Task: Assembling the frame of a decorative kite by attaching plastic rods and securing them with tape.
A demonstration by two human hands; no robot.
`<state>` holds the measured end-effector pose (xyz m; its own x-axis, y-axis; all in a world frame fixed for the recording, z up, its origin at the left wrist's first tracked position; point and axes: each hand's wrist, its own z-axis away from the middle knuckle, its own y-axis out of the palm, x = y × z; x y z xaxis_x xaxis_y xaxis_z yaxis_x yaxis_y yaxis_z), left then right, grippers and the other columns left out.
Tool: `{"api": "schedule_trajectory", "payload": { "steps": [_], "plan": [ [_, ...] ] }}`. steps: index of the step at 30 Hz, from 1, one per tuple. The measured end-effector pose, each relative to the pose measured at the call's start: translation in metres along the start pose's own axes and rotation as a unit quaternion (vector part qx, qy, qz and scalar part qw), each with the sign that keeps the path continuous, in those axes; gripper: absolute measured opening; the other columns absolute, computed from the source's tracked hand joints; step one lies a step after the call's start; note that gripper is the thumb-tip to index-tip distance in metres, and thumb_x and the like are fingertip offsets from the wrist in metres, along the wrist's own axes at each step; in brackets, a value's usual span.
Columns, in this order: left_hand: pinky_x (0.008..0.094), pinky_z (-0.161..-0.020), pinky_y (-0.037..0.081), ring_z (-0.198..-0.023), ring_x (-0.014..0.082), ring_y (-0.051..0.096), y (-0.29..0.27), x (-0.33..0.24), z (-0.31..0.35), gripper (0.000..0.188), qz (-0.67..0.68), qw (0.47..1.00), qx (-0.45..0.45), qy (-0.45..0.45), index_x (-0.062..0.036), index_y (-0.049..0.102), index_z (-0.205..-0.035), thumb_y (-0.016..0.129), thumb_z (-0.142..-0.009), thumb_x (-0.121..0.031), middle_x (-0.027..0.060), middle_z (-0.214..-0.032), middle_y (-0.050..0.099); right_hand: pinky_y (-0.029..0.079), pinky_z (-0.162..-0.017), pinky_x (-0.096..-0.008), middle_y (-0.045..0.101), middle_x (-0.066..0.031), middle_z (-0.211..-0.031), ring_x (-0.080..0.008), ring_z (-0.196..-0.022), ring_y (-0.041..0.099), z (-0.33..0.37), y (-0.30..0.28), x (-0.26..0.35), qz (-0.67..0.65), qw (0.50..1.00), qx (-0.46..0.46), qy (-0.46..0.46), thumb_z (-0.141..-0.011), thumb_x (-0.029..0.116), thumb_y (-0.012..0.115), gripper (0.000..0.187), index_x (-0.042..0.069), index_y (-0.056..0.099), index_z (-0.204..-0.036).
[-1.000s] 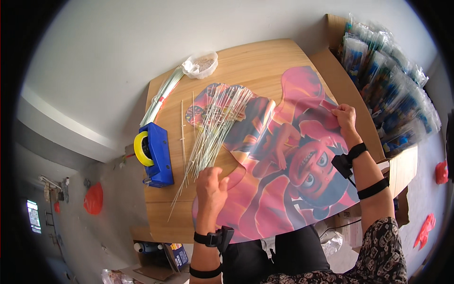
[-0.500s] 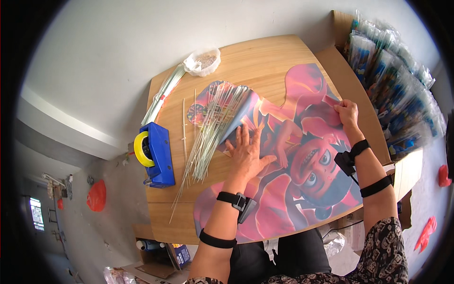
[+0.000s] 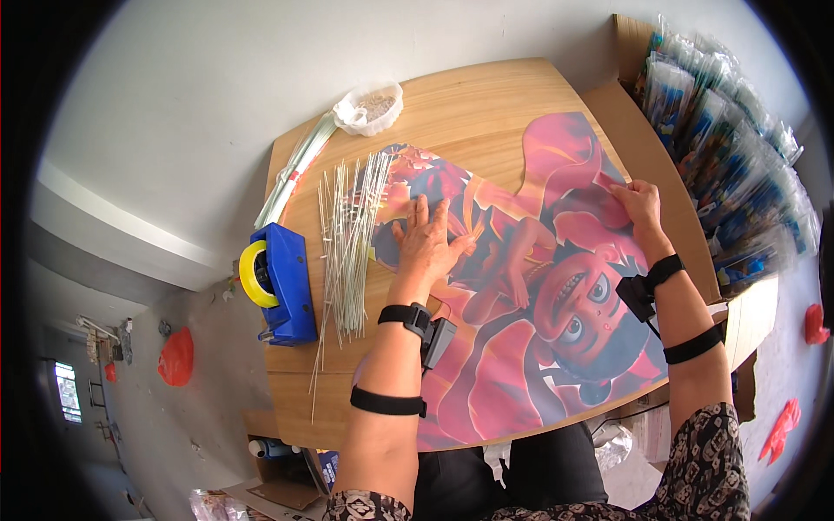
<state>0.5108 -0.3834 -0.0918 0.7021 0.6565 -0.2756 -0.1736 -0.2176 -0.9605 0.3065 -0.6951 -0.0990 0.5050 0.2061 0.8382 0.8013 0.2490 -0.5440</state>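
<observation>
Flat on the wooden surface, a big printed foil sheet, red and pink with a cartoon figure, reaching from the far middle to the near edge and hanging slightly over it. Left hand pressed palm down on the sheet's left part, fingers spread, grip apart and holding nothing. Right hand at the sheet's right edge, fingertips curled onto the margin; pinched shut or merely resting, cannot tell.

Looks thin, light and limp, likely slick on top and easy to crease or tear, so best taken by the edges with both hands and kept flat, never bunched in the middle.

Just left of the sheet, a loose fan of thin white sticks, some touching or slipping under its left edge; easy to scatter with a sideways sweep. Further left, a blue tape dispenser with a yellow roll. At the far corner, a small clear bag and a bundle of long rods. Along the right, a cardboard box of packed bags, close to the right elbow's path.
</observation>
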Motion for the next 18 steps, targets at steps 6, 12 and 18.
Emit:
{"api": "schedule_trajectory", "payload": {
  "steps": [6, 12, 18],
  "plan": [
    [0.059, -0.104, 0.022, -0.135, 0.0392, 0.024, -0.018, -0.048, 0.069, 0.073, 0.038, 0.996, 0.048, 0.064, -0.0086, 0.036, -0.139, 0.07, -0.077, -0.027, 0.0221, -0.146, 0.025, 0.044, -0.051, -0.0325, 0.057, -0.0062, -0.057, -0.0144, -0.053, 0.055, -0.023, -0.003, -0.013, -0.012, 1.0, 0.013, 0.017, -0.063, 0.016, 0.076, 0.02, 0.002, 0.061, -0.062],
    [0.0598, -0.104, 0.021, -0.135, 0.0364, 0.025, -0.009, -0.044, 0.137, 0.075, 0.041, 0.996, 0.04, 0.073, -0.0064, 0.034, -0.139, 0.07, -0.077, -0.027, 0.0206, -0.145, 0.027, 0.047, -0.06, -0.037, 0.062, -0.0122, -0.066, -0.0239, -0.064, 0.061, -0.013, 0.019, 0.005, 0.097, 0.994, -0.036, -0.026, -0.063, 0.018, 0.074, 0.021, 0.003, 0.06, -0.063],
    [0.0454, -0.1, 0.035, -0.121, 0.0388, 0.044, -0.007, -0.018, 0.146, 0.065, 0.106, 0.99, -0.09, 0.026, -0.0024, 0.044, -0.129, 0.073, -0.071, -0.011, 0.0225, -0.13, 0.046, 0.049, -0.074, -0.0396, 0.066, -0.0169, -0.087, -0.0303, -0.087, 0.064, -0.004, 0.004, 0.008, 0.161, 0.987, 0.017, -0.017, -0.068, 0.029, 0.076, 0.032, 0.003, 0.063, -0.083]
  ]
}}
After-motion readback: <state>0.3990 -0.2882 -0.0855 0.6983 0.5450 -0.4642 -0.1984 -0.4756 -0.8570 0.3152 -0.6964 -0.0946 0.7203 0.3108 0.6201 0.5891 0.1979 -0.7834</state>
